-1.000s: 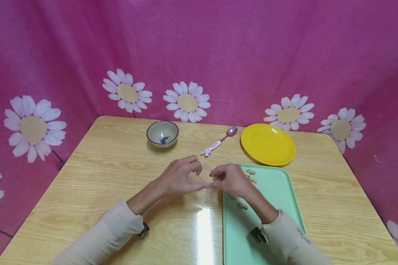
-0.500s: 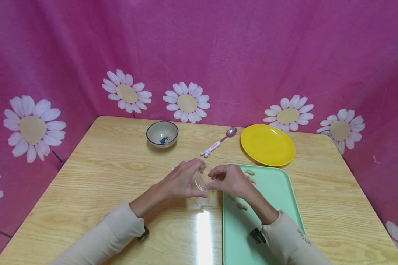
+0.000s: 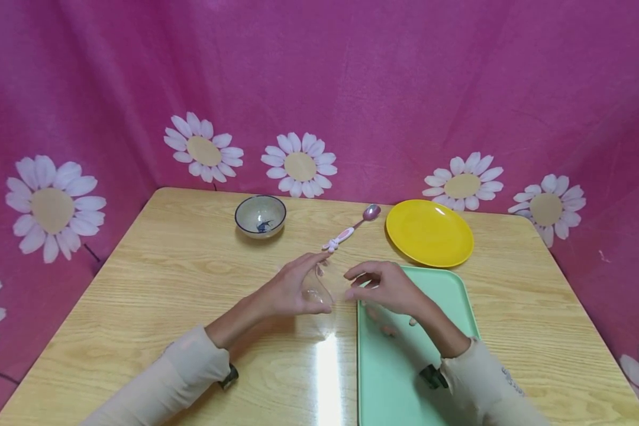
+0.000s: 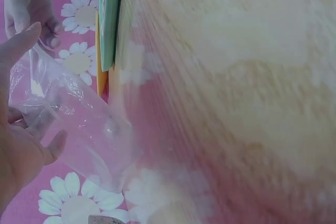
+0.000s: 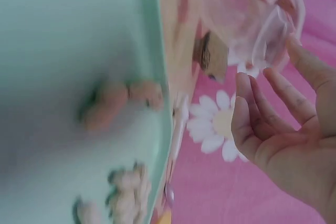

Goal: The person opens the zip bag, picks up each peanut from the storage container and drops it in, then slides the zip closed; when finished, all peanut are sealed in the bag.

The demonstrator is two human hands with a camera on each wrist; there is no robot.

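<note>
Your left hand (image 3: 287, 289): thumb and fingers spread in a curve, holding the clear, thin plastic bag (image 4: 79, 111) by its mouth. The bag hangs above the pale wood-grain table (image 3: 191, 272), left of the pale green rectangular tray (image 3: 391, 384). Your right hand (image 3: 391, 289): fingers loosely bent, gripping nothing, apart from the bag, over the tray's left edge. Tan, knobbly unshelled peanuts (image 5: 126, 198): on the tray, beneath and near your right hand.

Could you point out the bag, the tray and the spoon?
Bag (image 4: 86, 109): left wrist view, middle of the clear film.
Tray (image 3: 390, 378): head view, bare floor.
Spoon (image 3: 347, 234): head view, handle.
</note>
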